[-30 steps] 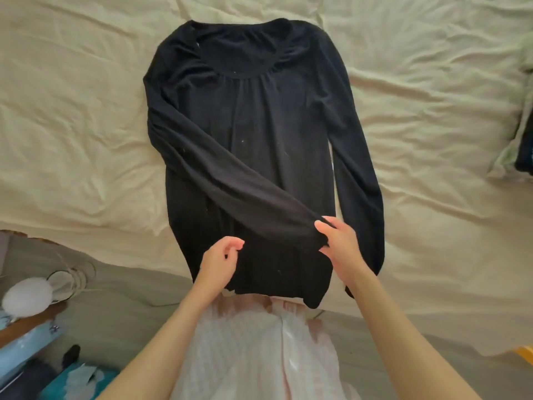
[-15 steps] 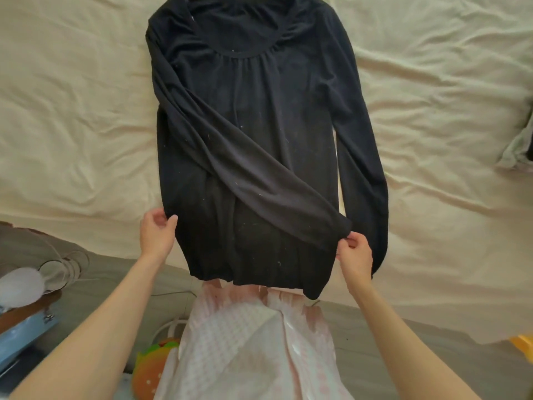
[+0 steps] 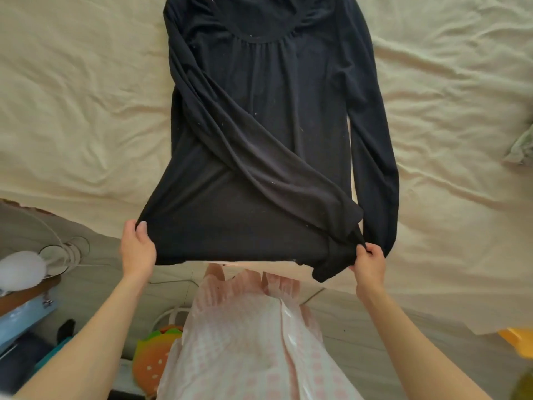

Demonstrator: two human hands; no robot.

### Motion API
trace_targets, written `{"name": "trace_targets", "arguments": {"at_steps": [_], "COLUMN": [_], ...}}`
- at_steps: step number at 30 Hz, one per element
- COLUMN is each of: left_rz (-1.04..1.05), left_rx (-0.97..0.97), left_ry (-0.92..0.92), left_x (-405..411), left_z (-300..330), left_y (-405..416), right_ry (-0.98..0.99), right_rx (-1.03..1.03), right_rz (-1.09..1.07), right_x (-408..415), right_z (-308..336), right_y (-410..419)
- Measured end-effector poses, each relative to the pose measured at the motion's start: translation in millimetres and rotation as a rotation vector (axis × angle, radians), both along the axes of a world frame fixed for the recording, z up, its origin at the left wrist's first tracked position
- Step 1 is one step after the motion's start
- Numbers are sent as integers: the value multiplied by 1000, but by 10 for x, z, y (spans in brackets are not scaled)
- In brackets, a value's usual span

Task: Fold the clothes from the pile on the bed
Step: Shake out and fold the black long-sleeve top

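A black long-sleeved top [image 3: 277, 134] lies face up along the middle of the bed [image 3: 86, 111], its neckline toward 12 o'clock and its hem toward 6 o'clock, at the edge nearest the person. One sleeve is folded diagonally across the body of the garment, running from about 10 o'clock down to 4 o'clock; the other sleeve lies straight along the 3 o'clock side.

The left hand [image 3: 138, 249], at about 8 o'clock of the garment, pinches the hem corner there, thumb on top and fingers [image 3: 130, 229] curled under the cloth. The right hand [image 3: 369, 264], at about 4 o'clock, grips the opposite hem corner together with the cuff of the crossed sleeve, its fingers clenched on the bunched fabric. The hem is pulled taut between the two hands and lifted slightly off the cream bedsheet [image 3: 447, 82], which is creased all over.

At 3 o'clock, by the frame's edge, a bit of pale green fabric [image 3: 519, 148] rests on the sheet. Below the hem the person's pink-patterned garment [image 3: 245, 342] fills the 6 o'clock area. At 8 o'clock, off the bed, sit a white fluffy object [image 3: 21, 269] and a burger-shaped cushion [image 3: 153, 356].
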State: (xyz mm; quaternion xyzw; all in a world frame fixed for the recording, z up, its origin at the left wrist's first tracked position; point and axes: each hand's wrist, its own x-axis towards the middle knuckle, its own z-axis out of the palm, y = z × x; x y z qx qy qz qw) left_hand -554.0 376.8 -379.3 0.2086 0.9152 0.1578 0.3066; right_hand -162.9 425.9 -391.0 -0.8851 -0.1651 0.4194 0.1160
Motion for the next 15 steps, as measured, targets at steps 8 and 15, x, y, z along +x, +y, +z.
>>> {"name": "trace_targets", "arguments": {"at_steps": [8,15], "left_rz": [-107,-84], "left_rx": [-241,-284], "left_ry": [51,-245], "left_x": [74,377], "left_z": [-82,-45], "left_y": [-35,-212], "right_ry": [-24,-332], "right_rx": [-86,-54], "right_rz": [224,182], "right_x": [4,253], "right_z": [28,104], "right_y": [-22,-44]}}
